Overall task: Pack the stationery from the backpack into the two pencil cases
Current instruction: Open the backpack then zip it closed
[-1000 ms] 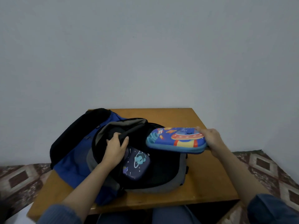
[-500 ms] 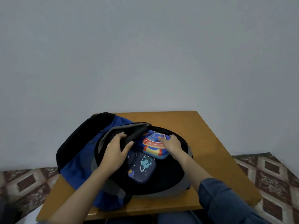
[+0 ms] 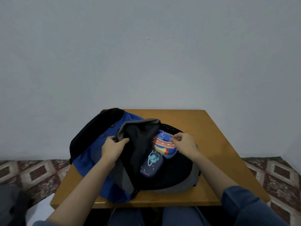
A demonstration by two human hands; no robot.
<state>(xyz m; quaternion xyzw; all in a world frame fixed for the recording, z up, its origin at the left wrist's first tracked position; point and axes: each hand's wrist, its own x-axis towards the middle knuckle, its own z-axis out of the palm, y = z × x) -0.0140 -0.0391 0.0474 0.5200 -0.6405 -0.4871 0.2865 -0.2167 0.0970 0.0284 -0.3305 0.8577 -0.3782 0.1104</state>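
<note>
Gripping the flap of the backpack [image 3: 91, 154] with my left hand [image 3: 114, 145], fingers curled round it | navy pencil case [image 3: 152, 163] and UFO pencil case [image 3: 163, 144] side by side inside the open backpack | right hand [image 3: 184, 145] over the UFO pencil case, fingers bent; I cannot tell whether it pinches anything.

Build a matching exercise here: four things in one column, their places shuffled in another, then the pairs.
1. light blue pencil case with a flying saucer
2. dark purple pencil case with a planet
3. left hand
4. right hand

A. grips the grey flap of the blue and black fabric backpack
B. over the saucer case's right edge
C. inside the backpack, nearer the person
D. inside the backpack, farther back

Pairs: 1-D, 2-C, 3-A, 4-B
</note>
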